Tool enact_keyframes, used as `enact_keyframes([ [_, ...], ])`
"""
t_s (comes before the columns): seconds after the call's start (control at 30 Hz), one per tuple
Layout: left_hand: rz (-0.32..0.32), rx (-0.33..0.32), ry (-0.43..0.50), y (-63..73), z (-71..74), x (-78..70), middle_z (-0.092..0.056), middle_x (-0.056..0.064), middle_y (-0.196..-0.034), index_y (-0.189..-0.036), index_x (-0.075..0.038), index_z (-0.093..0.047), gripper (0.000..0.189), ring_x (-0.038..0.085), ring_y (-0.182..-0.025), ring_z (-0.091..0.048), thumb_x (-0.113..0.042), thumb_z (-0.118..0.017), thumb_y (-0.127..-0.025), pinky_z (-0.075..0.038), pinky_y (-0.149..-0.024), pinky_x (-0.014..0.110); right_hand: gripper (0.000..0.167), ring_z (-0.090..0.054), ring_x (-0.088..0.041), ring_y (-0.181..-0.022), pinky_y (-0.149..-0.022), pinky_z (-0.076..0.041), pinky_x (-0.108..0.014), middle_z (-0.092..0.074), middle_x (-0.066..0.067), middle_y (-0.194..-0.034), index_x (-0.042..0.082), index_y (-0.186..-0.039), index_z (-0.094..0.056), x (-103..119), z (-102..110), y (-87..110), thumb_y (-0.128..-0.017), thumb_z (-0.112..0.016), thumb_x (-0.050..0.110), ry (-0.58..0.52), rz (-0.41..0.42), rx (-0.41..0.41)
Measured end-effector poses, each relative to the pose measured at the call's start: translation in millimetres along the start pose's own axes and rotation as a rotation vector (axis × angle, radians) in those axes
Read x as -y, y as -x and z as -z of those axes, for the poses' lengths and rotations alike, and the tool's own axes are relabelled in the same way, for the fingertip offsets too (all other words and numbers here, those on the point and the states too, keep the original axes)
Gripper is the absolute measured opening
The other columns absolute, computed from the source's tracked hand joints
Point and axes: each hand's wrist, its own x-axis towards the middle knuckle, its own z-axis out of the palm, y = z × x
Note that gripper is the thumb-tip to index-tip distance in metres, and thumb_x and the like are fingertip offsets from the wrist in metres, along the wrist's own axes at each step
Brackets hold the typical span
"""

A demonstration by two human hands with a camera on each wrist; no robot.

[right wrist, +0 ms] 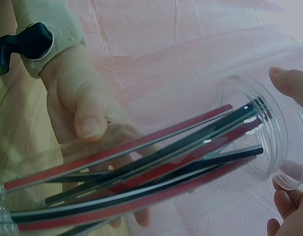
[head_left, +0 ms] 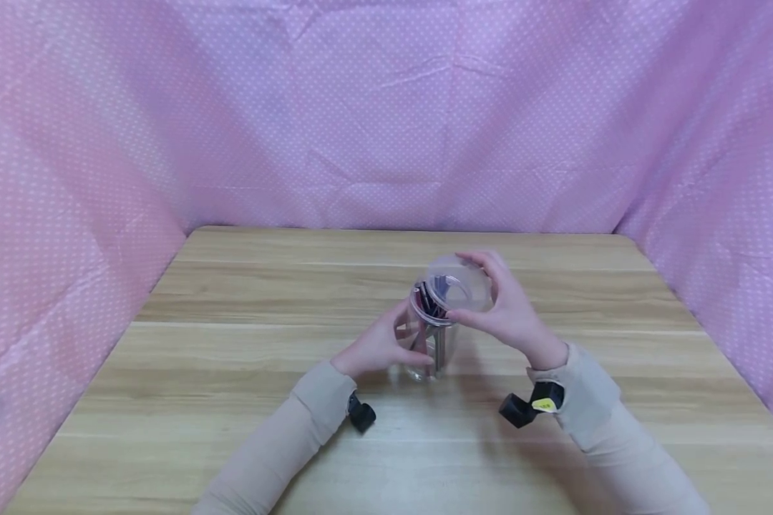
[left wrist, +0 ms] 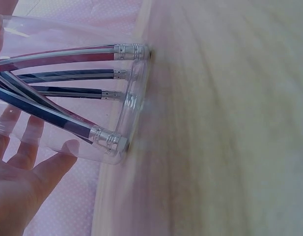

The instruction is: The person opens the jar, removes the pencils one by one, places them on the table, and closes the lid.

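A clear cylindrical jar (left wrist: 68, 34) stands on the table, its open mouth facing up in the head view. Inside lean several red-and-grey and dark striped pencils (right wrist: 117, 149), with their metal ferrules at the bottom. My left hand (head_left: 381, 348) grips the jar's side, fingers behind and thumb in front. Between the thumb and fingers of my right hand (head_left: 514, 316) is a round transparent lid (head_left: 473, 285), held by its edge. The lid is tilted and overlaps the right of the jar's mouth in the head view.
The wood-grain table (head_left: 232, 300) spreads out on all sides of the jar. Pink dotted cloth (head_left: 373, 129) hangs behind it and along both sides. A black wrist camera (head_left: 532, 405) sits on the right sleeve, another (head_left: 361, 413) on the left.
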Motion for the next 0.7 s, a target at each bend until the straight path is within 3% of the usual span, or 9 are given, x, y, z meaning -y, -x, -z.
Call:
enact_keyframes([
  [0.2,-0.007,0.000,-0.013,0.9,1.0,-1.8,-0.045,0.004,-0.141,-0.147,-0.023,-0.030,0.097,0.032,-0.131,-0.044,-0.003,-0.082,-0.067,-0.042,-0.106,0.040,0.077,-0.042,-0.006,-0.113,-0.097,-0.035,-0.012,-0.044,-0.014,-0.129,-0.002,-0.135,-0.043,-4,9,2.8,-0.066,-0.078,-0.008,0.031,-0.011,-0.018],
  [0.7,0.007,0.003,0.000,0.0,5.1,-0.9,-0.044,0.006,-0.141,-0.147,-0.019,-0.030,0.098,0.033,-0.131,-0.043,0.000,-0.081,-0.066,-0.042,-0.106,0.040,0.071,-0.043,-0.002,-0.110,-0.085,-0.039,-0.010,-0.043,-0.014,-0.128,-0.003,-0.136,-0.042,-17,29,11.5,-0.072,-0.071,-0.011,0.051,-0.035,-0.054],
])
